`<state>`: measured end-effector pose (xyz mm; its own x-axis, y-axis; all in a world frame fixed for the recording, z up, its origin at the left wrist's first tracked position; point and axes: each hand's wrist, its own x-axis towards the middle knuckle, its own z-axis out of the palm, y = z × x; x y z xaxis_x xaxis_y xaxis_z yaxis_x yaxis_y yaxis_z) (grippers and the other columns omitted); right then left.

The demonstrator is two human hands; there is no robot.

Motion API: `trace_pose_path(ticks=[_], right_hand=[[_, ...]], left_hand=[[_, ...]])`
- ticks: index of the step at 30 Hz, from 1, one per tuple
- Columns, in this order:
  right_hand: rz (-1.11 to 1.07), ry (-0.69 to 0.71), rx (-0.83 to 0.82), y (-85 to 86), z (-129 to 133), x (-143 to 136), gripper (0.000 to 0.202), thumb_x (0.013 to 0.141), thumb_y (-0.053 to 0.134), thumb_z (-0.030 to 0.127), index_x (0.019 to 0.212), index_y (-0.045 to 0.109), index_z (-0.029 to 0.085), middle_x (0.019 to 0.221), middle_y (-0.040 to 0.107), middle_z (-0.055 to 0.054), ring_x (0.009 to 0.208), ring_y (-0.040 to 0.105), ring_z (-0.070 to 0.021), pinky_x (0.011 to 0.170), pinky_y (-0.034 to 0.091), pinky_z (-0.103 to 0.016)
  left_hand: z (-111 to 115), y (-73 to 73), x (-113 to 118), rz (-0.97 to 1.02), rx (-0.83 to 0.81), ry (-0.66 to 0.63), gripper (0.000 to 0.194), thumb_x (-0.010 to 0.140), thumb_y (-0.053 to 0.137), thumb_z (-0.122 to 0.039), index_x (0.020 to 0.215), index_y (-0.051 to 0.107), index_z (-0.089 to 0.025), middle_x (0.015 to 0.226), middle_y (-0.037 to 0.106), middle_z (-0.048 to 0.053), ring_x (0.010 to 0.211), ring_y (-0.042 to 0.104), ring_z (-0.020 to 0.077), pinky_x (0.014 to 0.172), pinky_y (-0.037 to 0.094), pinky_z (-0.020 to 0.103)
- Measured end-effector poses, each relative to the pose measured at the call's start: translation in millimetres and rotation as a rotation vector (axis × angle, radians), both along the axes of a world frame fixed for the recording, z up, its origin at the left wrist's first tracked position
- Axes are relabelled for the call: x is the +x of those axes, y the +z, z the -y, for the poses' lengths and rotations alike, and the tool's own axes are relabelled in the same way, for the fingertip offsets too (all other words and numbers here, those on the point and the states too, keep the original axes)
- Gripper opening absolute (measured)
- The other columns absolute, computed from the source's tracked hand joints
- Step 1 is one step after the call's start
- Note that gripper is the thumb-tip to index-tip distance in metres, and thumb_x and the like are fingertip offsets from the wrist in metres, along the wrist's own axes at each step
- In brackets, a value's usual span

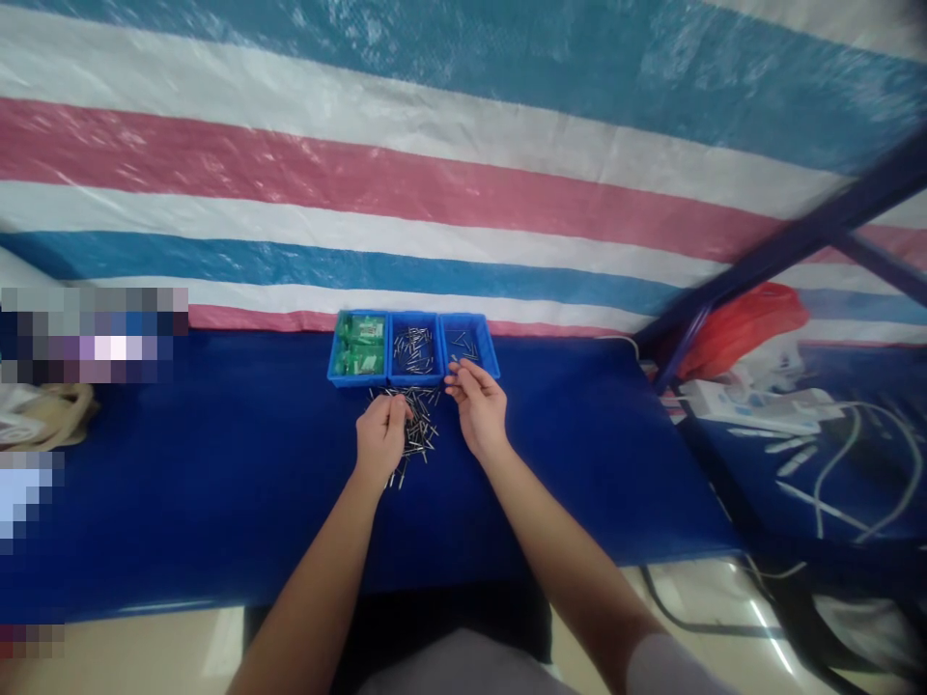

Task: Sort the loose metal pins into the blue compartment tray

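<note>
A loose pile of slim dark metal pieces [421, 434] with shiny parts lies on the blue table top; they are too small to name more exactly. At its left side is my left hand [381, 431], closed with thumb against fingers, hiding whatever it holds. My right hand [478, 405] is pinched at the front edge of the right blue bin [492, 359], a tiny glint at its fingertips. A few metal pieces lie in that bin. The middle blue bin [414, 380] contains many similar pieces. Green packets [366, 330] with white labels fill the left blue bin [335, 362].
A striped plastic sheet [435, 183] hangs behind the blue table [579, 463]. Right of it stand a dark metal frame [731, 280], a red bag [745, 328], a white power strip [760, 405] and cables. A beige bag [69, 415] sits at the left edge, near blurred-out patches.
</note>
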<state>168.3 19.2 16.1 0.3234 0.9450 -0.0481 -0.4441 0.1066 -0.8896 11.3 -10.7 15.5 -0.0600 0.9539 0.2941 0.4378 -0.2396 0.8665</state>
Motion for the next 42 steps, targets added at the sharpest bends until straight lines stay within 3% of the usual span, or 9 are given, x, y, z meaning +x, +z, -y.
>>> trace_pose_path(ticks=[4,7,11,15,24,33,37,42], right_hand=[[0.163,0.013,0.006,-2.5,1,0,0.030,0.080,0.072,0.040,0.100,0.070,0.018,0.097,0.074,-0.008,0.075,0.069,-0.0173,0.066,0.058,-0.032],[0.513,0.125,0.034,-3.7,5,2,0.023,0.084,0.067,0.037,0.097,0.073,0.019,0.085,0.074,-0.005,0.070,0.066,-0.0171,0.066,0.056,-0.031],[0.990,0.166,0.128,-4.1,9,4,0.018,0.087,0.059,0.026,0.095,0.074,0.021,0.089,0.074,-0.005,0.076,0.067,-0.0188,0.075,0.055,-0.033],[1.215,0.169,0.125,-5.5,10,5,0.020,0.084,0.057,0.016,0.093,0.074,0.021,0.091,0.072,-0.007,0.077,0.066,-0.0201,0.077,0.054,-0.033],[1.277,0.217,0.159,-7.8,6,8,0.028,0.078,0.054,0.004,0.093,0.073,0.019,0.089,0.071,-0.006,0.080,0.065,-0.0202,0.080,0.053,-0.032],[1.330,0.290,0.137,-3.6,9,9,0.026,0.081,0.055,0.005,0.095,0.072,0.019,0.093,0.071,-0.007,0.090,0.063,-0.0226,0.084,0.051,-0.034],[1.242,0.316,0.183,-0.6,11,8,0.025,0.081,0.053,0.004,0.088,0.070,0.020,0.091,0.070,-0.006,0.090,0.064,-0.0207,0.086,0.051,-0.033],[1.012,0.282,0.221,2.2,14,2,0.015,0.084,0.058,0.014,0.090,0.069,0.022,0.086,0.070,-0.003,0.079,0.062,-0.0177,0.074,0.051,-0.030]], left_hand=[[0,0.1,0,-0.002,-0.009,-0.001,0.044,0.099,0.039,-0.042,0.071,0.065,-0.020,0.071,0.063,0.001,0.069,0.059,0.0138,0.075,0.045,0.028],[0,-0.2,0,-0.005,0.001,0.000,0.044,0.099,0.040,-0.044,0.071,0.064,-0.020,0.071,0.063,0.001,0.069,0.059,0.0138,0.074,0.046,0.027],[-1,-0.9,0,-0.022,0.002,0.006,0.044,0.098,0.041,-0.045,0.070,0.064,-0.020,0.069,0.063,0.001,0.068,0.059,0.0138,0.073,0.046,0.027],[-2,-1.3,0,-0.022,0.003,0.002,0.043,0.098,0.042,-0.043,0.070,0.064,-0.020,0.070,0.063,0.001,0.068,0.059,0.0138,0.073,0.045,0.027],[-1,-1.0,0,-0.023,-0.006,0.009,0.042,0.098,0.043,-0.043,0.070,0.064,-0.020,0.069,0.064,0.001,0.068,0.059,0.0138,0.071,0.045,0.027],[-1,-1.7,0,-0.045,-0.009,0.021,0.041,0.098,0.044,-0.041,0.069,0.064,-0.020,0.067,0.063,0.000,0.066,0.058,0.0129,0.068,0.043,0.026],[-1,-0.3,-1,-0.050,-0.010,0.018,0.036,0.097,0.047,-0.039,0.071,0.064,-0.019,0.068,0.063,0.000,0.067,0.059,0.0124,0.069,0.044,0.026],[-4,-0.6,2,0.018,0.068,0.035,0.015,0.087,0.063,-0.035,0.087,0.066,-0.021,0.087,0.068,0.001,0.080,0.062,0.0136,0.075,0.049,0.026]])
